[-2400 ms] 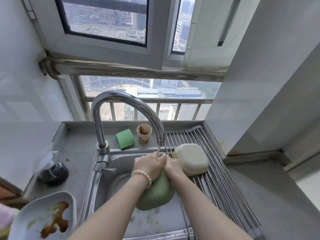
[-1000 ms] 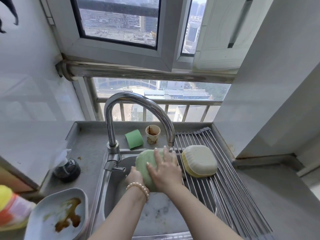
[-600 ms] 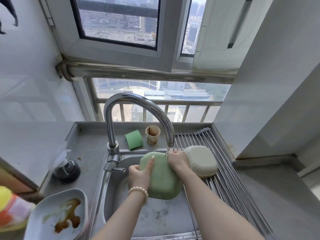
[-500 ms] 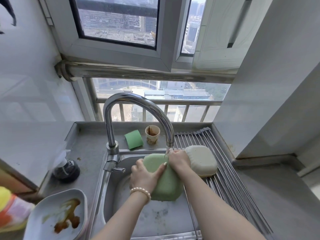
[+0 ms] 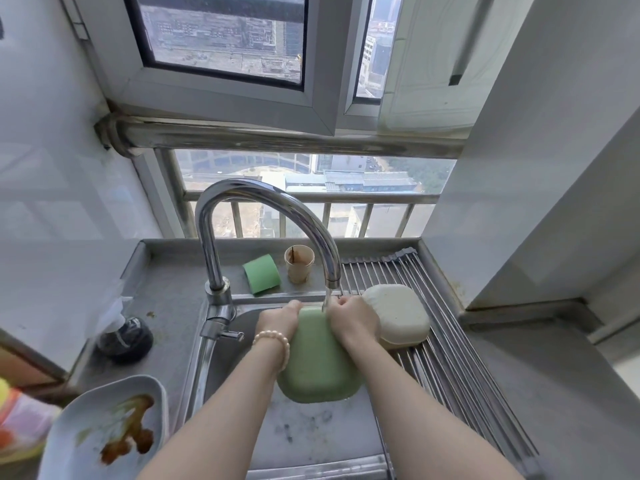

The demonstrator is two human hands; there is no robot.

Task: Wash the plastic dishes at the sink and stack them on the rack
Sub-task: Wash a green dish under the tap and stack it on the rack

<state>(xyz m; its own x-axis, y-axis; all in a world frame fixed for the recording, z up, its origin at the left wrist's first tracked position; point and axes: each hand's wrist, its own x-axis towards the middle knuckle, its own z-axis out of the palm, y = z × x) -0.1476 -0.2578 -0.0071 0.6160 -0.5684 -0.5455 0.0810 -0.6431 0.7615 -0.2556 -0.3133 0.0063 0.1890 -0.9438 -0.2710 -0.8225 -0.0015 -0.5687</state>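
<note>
Two hands rinse one pale green rounded-square plastic dish (image 5: 318,365) under the tap.
Left hand (image 5: 280,318) and right hand (image 5: 353,320) clasp its upper rim; likely light, stiff, wet-slippery.

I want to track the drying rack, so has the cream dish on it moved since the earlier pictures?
No. The cream dish lies upside down on the rack just right of the faucet spout, as before; only the camera shifted.
</note>
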